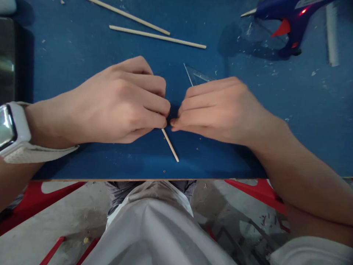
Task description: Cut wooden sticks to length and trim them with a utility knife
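Observation:
My left hand (121, 101) and my right hand (217, 110) meet fingertip to fingertip over the blue table (82, 154). Both are curled closed. A thin wooden stick (170, 145) pokes out from under my left fingers and slants toward me. The left hand grips it; the right hand's fingertips pinch together by the stick's hidden upper part, and what they hold is covered. A clear plastic set square (196, 75) lies flat just behind my right hand, partly hidden by it. A white watch (12, 130) is on my left wrist.
Two long wooden sticks (157, 35) (129, 16) lie at the back of the table. A blue hot glue gun (286, 18) rests at the back right beside a white glue stick (331, 35). Small wood crumbs dot the surface. The table's front edge runs just above my lap.

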A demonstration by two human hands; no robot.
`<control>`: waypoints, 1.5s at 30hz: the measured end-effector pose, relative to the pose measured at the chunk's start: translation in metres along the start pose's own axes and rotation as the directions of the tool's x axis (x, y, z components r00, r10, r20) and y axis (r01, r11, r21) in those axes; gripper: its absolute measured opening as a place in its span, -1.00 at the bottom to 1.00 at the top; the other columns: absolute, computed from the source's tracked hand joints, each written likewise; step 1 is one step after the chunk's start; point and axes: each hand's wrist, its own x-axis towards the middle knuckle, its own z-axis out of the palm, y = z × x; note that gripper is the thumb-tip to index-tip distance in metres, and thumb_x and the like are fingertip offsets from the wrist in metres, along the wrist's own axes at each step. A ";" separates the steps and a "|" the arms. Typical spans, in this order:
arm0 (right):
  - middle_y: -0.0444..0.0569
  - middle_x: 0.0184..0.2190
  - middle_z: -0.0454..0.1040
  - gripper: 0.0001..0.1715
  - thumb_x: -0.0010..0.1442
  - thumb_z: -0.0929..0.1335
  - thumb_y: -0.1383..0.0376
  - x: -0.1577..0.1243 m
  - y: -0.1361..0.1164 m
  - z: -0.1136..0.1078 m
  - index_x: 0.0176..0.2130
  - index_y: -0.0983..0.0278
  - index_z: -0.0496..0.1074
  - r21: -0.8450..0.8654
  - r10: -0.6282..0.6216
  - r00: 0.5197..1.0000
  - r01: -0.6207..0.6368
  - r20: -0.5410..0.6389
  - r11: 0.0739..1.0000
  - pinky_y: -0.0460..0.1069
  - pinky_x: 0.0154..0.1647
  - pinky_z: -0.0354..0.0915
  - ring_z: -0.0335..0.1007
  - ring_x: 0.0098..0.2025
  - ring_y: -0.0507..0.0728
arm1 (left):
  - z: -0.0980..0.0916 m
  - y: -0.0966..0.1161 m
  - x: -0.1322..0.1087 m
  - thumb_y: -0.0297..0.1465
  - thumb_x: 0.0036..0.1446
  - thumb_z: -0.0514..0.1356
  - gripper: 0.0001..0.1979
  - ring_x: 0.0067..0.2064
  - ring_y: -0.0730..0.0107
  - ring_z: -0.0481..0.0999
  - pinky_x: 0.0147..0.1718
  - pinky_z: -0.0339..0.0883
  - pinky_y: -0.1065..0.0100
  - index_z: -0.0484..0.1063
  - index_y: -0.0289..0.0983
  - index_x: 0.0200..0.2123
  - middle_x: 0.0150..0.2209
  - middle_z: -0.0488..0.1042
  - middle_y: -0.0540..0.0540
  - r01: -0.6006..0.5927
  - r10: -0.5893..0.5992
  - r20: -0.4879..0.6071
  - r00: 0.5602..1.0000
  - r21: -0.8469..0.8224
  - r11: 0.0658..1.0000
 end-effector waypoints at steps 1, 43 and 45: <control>-0.15 -0.25 0.66 -0.43 0.78 0.20 0.27 0.000 0.000 0.000 -0.22 0.20 0.62 -0.015 -0.001 1.000 0.001 0.005 1.000 0.01 -0.15 0.42 0.60 -0.14 0.09 | 0.000 0.000 0.000 -0.41 0.77 0.00 -0.54 -0.03 0.25 0.69 0.04 0.49 0.04 0.65 -0.23 -0.15 -0.15 0.71 0.03 0.004 -0.004 -0.005 1.000 -0.004 1.000; -0.16 -0.23 0.72 -0.51 0.74 0.28 0.32 -0.003 -0.007 0.007 -0.20 0.18 0.67 -0.079 -0.030 0.999 0.027 -0.035 0.997 0.02 -0.15 0.42 0.58 -0.17 0.09 | 0.004 0.000 -0.002 -0.42 0.73 0.03 -0.60 -0.04 0.32 0.70 0.05 0.55 0.09 0.60 -0.18 -0.18 -0.18 0.68 0.10 0.058 -0.059 -0.027 0.998 -0.055 0.997; -0.17 -0.24 0.73 -0.56 0.72 0.31 0.32 -0.003 -0.007 0.007 -0.19 0.17 0.68 -0.088 -0.031 0.998 0.026 -0.050 0.996 0.02 -0.17 0.44 0.59 -0.18 0.09 | 0.004 0.000 -0.001 -0.40 0.74 0.01 -0.56 -0.03 0.32 0.71 0.07 0.54 0.10 0.61 -0.15 -0.19 -0.16 0.70 0.12 0.072 -0.072 -0.010 0.997 -0.039 0.997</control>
